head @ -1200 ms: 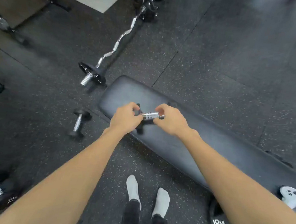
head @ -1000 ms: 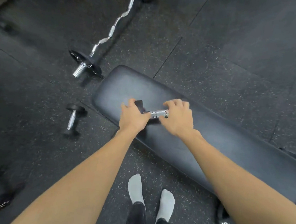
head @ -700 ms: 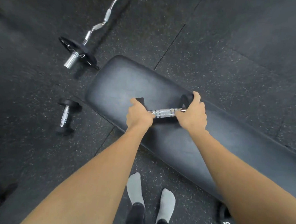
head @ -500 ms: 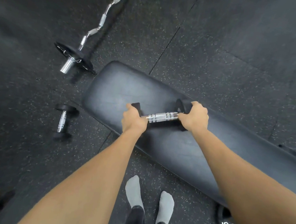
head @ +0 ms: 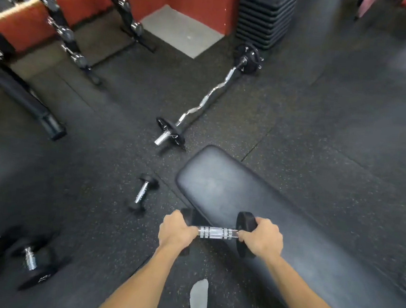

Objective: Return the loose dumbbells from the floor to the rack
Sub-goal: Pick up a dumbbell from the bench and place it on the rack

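Observation:
I hold a black dumbbell with a chrome handle (head: 216, 233) level in front of me, above the near edge of the bench. My left hand (head: 174, 233) grips its left end and my right hand (head: 262, 239) grips its right end by the black head. A small dumbbell (head: 142, 192) lies on the floor left of the bench. Two larger dumbbells (head: 30, 264) lie at the lower left. The rack's black frame (head: 67, 34) stands at the upper left.
A black padded bench (head: 242, 195) runs from the middle to the lower right. A curl bar with plates (head: 202, 101) lies on the floor beyond it. A stack of black steps (head: 266, 16) stands at the back. My socked feet (head: 200, 300) are at the bottom.
The dumbbell has come up off the bench pad toward me, both hands still on its ends. My view has lifted, so the rack and the wall now show.

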A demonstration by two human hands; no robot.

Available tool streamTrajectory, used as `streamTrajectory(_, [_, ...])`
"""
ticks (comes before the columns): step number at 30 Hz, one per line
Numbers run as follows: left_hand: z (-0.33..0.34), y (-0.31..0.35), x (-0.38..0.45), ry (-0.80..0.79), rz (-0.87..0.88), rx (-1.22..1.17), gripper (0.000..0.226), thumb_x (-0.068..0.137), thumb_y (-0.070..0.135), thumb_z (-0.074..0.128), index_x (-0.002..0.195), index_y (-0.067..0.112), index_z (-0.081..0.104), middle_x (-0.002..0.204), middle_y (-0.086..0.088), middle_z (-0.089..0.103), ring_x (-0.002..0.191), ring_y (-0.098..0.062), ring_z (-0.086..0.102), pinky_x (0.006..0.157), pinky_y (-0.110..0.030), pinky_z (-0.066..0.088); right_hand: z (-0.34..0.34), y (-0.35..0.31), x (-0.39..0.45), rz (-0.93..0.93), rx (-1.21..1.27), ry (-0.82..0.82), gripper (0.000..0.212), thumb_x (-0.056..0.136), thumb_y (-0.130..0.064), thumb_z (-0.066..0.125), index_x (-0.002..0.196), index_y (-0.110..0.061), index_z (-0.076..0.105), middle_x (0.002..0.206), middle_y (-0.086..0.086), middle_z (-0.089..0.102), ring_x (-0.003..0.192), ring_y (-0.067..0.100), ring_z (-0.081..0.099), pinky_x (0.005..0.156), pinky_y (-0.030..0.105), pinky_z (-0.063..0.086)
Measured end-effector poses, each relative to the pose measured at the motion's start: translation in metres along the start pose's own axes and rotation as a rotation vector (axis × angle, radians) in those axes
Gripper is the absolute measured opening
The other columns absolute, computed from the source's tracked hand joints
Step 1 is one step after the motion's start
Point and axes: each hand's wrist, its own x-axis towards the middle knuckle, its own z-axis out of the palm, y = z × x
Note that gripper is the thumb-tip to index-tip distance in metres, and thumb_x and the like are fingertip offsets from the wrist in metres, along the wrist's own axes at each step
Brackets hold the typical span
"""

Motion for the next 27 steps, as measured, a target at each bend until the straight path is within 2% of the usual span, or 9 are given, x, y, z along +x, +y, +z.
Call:
streamTrajectory(4, [-0.088, -0.033, -0.032, 0.128, -0.041, -0.11, 0.047, 0.071, 0.026, 0.075, 0.112, 0.006, 0.066, 0.114, -0.013, 0.071, 0.102, -0.034, 0.07, 0.084, -0.04, 0.061, -0.012, -0.082, -0.056, -0.166, -0.045, -0.004, 0.024, 0.073, -0.032, 0.082, 0.091, -0.02, 0.074, 0.087, 0.006, 0.068, 0.081, 0.031, 0.06, 0.071, 0.031, 0.048])
streamTrajectory(7, [-0.16, -0.056, -0.047, 0.225, -0.045, -0.196, 0.032, 0.072, 0.025, 0.075, 0.096, 0.007, 0.063, 0.109, -0.013, 0.07, 0.094, -0.032, 0.069, 0.077, -0.037, 0.06, -0.012, -0.155, -0.09, -0.298, -0.051, 0.008, 0.031, 0.071, -0.034, 0.082, 0.095, -0.015, 0.077, 0.094, 0.01, 0.075, 0.091, 0.036, 0.07, 0.074, 0.033, 0.052])
streamTrajectory(9, [-0.208, -0.073, -0.055, 0.304, -0.051, -0.234, 0.028, 0.076, 0.024, 0.077, 0.093, 0.008, 0.061, 0.109, -0.013, 0.07, 0.09, -0.03, 0.067, 0.07, -0.033, 0.053, -0.009, -0.204, -0.113, -0.398, -0.07, 0.021, 0.033, 0.07, -0.036, 0.083, 0.094, -0.014, 0.076, 0.098, 0.01, 0.077, 0.098, 0.037, 0.072, 0.077, 0.035, 0.055])
streamTrajectory(11, [-0.255, -0.093, -0.059, 0.383, -0.059, -0.26, 0.037, 0.076, 0.024, 0.079, 0.107, 0.007, 0.067, 0.114, -0.014, 0.07, 0.096, -0.033, 0.068, 0.072, -0.033, 0.053, -0.005, -0.254, -0.139, -0.468, -0.063, 0.013, 0.035, 0.066, -0.036, 0.083, 0.093, -0.015, 0.077, 0.096, 0.01, 0.077, 0.098, 0.036, 0.073, 0.076, 0.034, 0.056])
streamTrajectory(14, [-0.33, -0.124, -0.064, 0.488, -0.07, -0.321, 0.06, 0.076, 0.026, 0.08, 0.129, 0.003, 0.064, 0.123, -0.015, 0.068, 0.108, -0.035, 0.068, 0.08, -0.034, 0.053, 0.003, -0.329, -0.181, -0.571, -0.041, 0.006, 0.034, 0.064, -0.034, 0.084, 0.09, -0.014, 0.076, 0.092, 0.009, 0.077, 0.092, 0.035, 0.072, 0.074, 0.034, 0.056])
streamTrajectory(18, [-0.427, -0.171, -0.072, 0.609, -0.073, -0.372, 0.055, 0.073, 0.027, 0.08, 0.12, 0.003, 0.068, 0.112, -0.012, 0.072, 0.092, -0.031, 0.066, 0.078, -0.033, 0.055, 0.021, -0.425, -0.236, -0.71, 0.017, 0.015, 0.031, 0.063, -0.034, 0.084, 0.082, -0.011, 0.075, 0.083, 0.007, 0.076, 0.083, 0.034, 0.071, 0.07, 0.034, 0.056])
streamTrajectory(22, [-0.526, -0.208, -0.07, 0.736, -0.072, -0.407, 0.059, 0.074, 0.024, 0.083, 0.125, 0.0, 0.067, 0.123, -0.016, 0.068, 0.106, -0.035, 0.067, 0.079, -0.032, 0.049, 0.043, -0.525, -0.287, -0.799, 0.115, -0.003, 0.027, 0.061, -0.029, 0.082, 0.078, -0.011, 0.071, 0.075, 0.003, 0.069, 0.078, 0.032, 0.068, 0.061, 0.03, 0.045])
streamTrajectory(25, [-0.596, -0.235, -0.059, 0.798, -0.073, -0.386, 0.048, 0.067, 0.022, 0.084, 0.108, 0.002, 0.07, 0.11, -0.009, 0.071, 0.09, -0.031, 0.064, 0.073, -0.032, 0.053, 0.06, -0.599, -0.317, -0.846, 0.15, -0.025, 0.027, 0.064, -0.025, 0.083, 0.078, -0.006, 0.07, 0.07, 0.003, 0.064, 0.068, 0.027, 0.061, 0.058, 0.029, 0.043])
streamTrajectory(27, [-0.644, -0.25, -0.046, 0.838, -0.063, -0.366, 0.047, 0.064, 0.022, 0.085, 0.104, 0.002, 0.07, 0.102, 0.0, 0.066, 0.094, -0.032, 0.067, 0.07, -0.031, 0.051, 0.075, -0.646, -0.327, -0.864, 0.176, -0.05, 0.031, 0.066, -0.024, 0.083, 0.081, -0.001, 0.068, 0.076, 0.008, 0.068, 0.068, 0.026, 0.059, 0.055, 0.029, 0.042])
